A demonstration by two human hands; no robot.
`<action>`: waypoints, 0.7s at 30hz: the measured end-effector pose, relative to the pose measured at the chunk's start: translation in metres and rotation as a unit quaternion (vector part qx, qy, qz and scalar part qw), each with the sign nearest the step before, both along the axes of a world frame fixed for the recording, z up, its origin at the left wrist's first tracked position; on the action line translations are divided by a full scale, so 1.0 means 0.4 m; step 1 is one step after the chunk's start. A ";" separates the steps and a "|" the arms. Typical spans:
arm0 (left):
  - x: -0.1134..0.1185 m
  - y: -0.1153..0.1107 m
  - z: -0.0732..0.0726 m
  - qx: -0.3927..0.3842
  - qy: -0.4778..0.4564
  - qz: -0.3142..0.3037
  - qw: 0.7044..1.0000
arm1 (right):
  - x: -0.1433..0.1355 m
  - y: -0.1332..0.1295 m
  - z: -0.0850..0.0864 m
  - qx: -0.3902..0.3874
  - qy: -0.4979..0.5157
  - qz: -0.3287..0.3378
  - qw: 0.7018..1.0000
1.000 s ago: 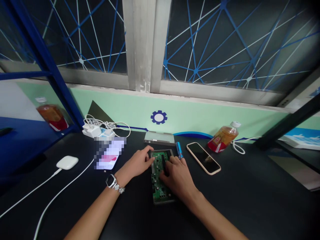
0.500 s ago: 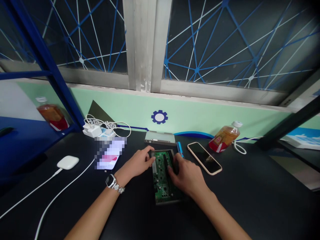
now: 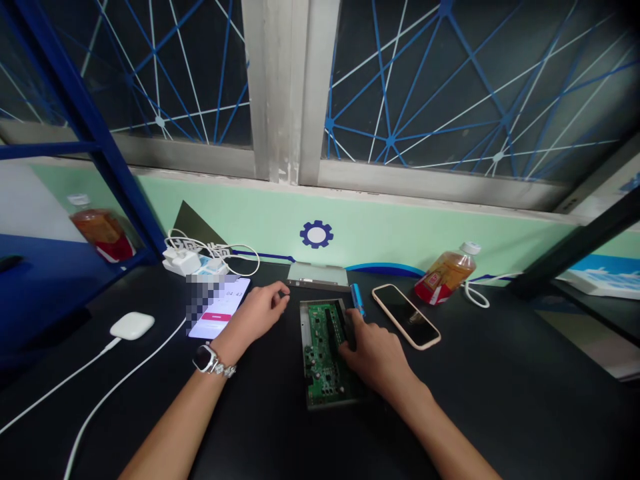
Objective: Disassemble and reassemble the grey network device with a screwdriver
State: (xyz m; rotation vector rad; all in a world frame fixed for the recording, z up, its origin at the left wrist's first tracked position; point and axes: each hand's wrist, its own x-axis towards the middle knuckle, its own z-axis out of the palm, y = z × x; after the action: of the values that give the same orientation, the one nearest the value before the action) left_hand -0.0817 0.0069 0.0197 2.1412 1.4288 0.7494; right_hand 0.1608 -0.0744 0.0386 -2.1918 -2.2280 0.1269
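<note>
A green circuit board (image 3: 320,340) in a shallow metal tray lies flat on the black table. My right hand (image 3: 377,350) grips its right side, the thumb over the board and the index finger along the upper right edge; the other fingers are partly hidden. My left hand (image 3: 260,310) is apart from the board, off its upper left corner, with loosely bent fingers and nothing in them. Behind the board lies a metal cover plate (image 3: 318,275). A small blue cylindrical thing (image 3: 357,300) sits just beyond my right fingertips.
Right of the board are a phone (image 3: 406,317) in a pale case and a tilted drink bottle (image 3: 445,275). A lit phone (image 3: 215,320) lies by my left wrist. Further left are a white charging case (image 3: 133,325), cables and a power strip (image 3: 200,265). A wall bounds the back.
My left hand has let go of the board's upper left edge and moved left, towards the lit phone. My right hand stays on the board, which has hardly moved.
</note>
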 end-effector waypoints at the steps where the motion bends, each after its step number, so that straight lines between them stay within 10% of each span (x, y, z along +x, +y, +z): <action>1: -0.013 0.006 0.000 0.008 0.008 0.006 1.000 | 0.000 0.000 0.000 -0.001 0.001 0.000 1.000; 21: -0.099 0.042 -0.035 -0.014 0.086 -0.047 0.995 | 0.006 -0.002 -0.010 0.004 0.044 0.001 0.999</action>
State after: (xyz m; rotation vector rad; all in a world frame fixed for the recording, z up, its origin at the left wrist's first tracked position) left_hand -0.1214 0.0235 0.0056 2.2794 1.4015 0.5171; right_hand 0.1634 -0.0752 0.0346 -2.1355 -2.1808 0.2115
